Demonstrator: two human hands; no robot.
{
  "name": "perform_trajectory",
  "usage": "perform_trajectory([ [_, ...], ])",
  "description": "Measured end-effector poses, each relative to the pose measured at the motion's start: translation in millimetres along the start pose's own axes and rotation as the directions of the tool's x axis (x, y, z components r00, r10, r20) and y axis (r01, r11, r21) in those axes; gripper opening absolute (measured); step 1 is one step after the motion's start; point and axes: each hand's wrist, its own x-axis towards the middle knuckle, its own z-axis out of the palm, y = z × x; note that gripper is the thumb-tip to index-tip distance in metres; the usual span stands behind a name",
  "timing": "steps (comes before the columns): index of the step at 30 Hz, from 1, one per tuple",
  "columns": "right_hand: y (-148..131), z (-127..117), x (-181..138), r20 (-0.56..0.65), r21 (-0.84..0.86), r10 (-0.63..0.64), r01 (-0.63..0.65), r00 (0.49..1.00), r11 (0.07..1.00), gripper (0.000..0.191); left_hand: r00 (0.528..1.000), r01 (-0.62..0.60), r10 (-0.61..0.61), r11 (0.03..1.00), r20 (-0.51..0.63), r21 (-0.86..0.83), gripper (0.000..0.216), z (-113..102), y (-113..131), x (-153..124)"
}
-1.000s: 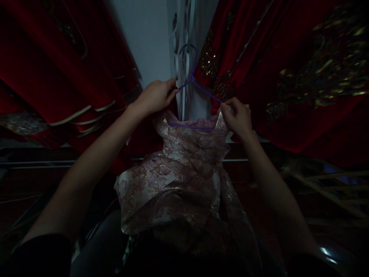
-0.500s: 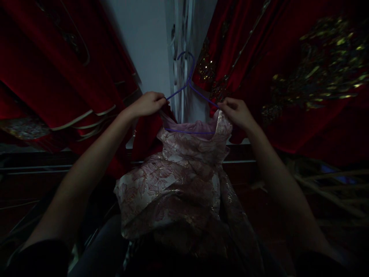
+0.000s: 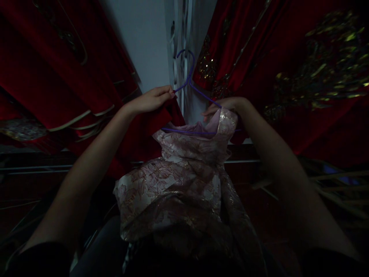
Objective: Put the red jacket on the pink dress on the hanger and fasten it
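A pale pink brocade dress (image 3: 184, 181) with gold flower patterns hangs from a purple wire hanger (image 3: 188, 82) in front of me. My left hand (image 3: 152, 100) is closed on the hanger's left arm, near the neck of the hook. My right hand (image 3: 227, 105) reaches behind the dress's right shoulder, fingers curled over the fabric and the hanger's right end. The dress's left shoulder hangs loose below the wire. The skirt drapes down over my lap in the dark.
Red velvet garments (image 3: 57, 73) with cream trim hang at the left. Red fabric with gold embroidery (image 3: 302, 77) hangs at the right. A white wall (image 3: 144, 34) and pale strips (image 3: 181, 23) show between them. A dark rail (image 3: 43, 167) runs across below.
My right hand has slipped from the front of the dress's right shoulder to behind it. My left hand has moved slightly up along the hanger's arm. The dress's left shoulder has dropped off the wire.
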Motion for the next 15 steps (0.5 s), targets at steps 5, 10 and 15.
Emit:
perform_trajectory([
  [5,-20,28,37,0.226,0.148,-0.093,0.060,0.970,0.987,0.022,1.000,0.000,0.001,0.996,-0.003,0.085,0.024,-2,-16,-6],
  [10,-11,53,57,0.393,0.409,-0.241,0.066,0.887,0.910,0.033,0.999,0.015,-0.013,0.999,-0.047,0.041,0.026,-6,-29,-9],
  [15,-7,59,67,0.305,0.542,-0.332,0.124,0.893,0.831,0.023,0.993,0.054,-0.060,0.997,-0.105,-0.060,0.027,-4,-34,-9],
])
